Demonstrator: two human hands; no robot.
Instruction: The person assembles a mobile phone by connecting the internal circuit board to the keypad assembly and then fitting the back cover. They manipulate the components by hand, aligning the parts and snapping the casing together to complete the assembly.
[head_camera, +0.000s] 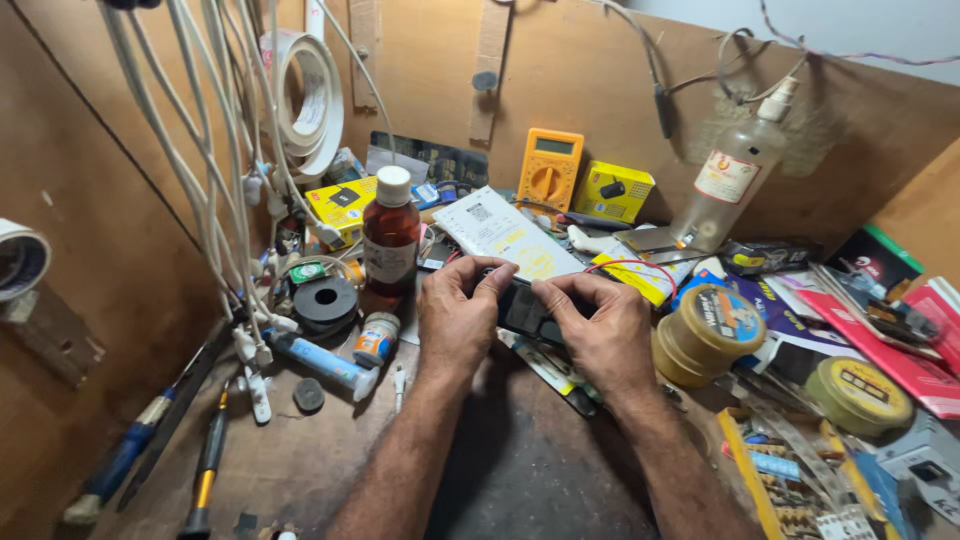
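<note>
I see my left hand and right hand with fingers clamped on a small black phone, near the brown bottle.

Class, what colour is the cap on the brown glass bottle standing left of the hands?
White cap on the brown glass bottle; the head view shows it.

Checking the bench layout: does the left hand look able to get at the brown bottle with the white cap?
Probably yes: the brown bottle stands just beyond the left hand, nothing between them, though that hand now holds the black device.
</note>
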